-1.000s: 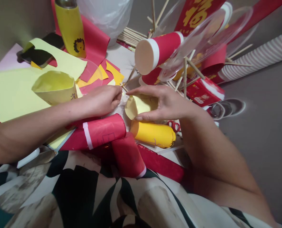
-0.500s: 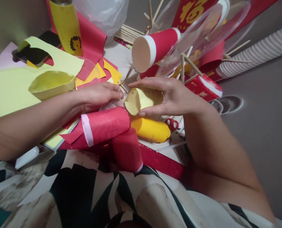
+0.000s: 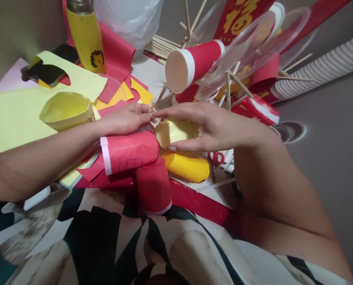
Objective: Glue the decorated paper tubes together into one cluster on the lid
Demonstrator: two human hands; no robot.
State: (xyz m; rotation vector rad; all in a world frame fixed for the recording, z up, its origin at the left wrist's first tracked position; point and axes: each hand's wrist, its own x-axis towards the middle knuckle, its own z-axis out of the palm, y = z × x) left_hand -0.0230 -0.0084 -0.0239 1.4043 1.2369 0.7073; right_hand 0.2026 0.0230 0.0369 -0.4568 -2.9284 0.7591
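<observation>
My right hand is wrapped round a pale yellow paper-covered cup, its thumb below and its index finger stretched left along the top. The tip of that finger meets the fingertips of my left hand, which are pinched together; whatever lies between them is too small to make out. Just below my left hand lies a red paper-covered cup with a pale rim, against a second red cup. Under the pale yellow cup is an orange-yellow roll.
Red-handled scissors lie right of the roll. Behind stand a red cup with white rim, clear plastic discs, wooden sticks and stacked paper cups. To the left are yellow paper, an open yellow cup and a bottle.
My right index finger has moved left and now meets my left fingertips. The pale yellow cup stays in my right hand. The whole view has shifted slightly.
</observation>
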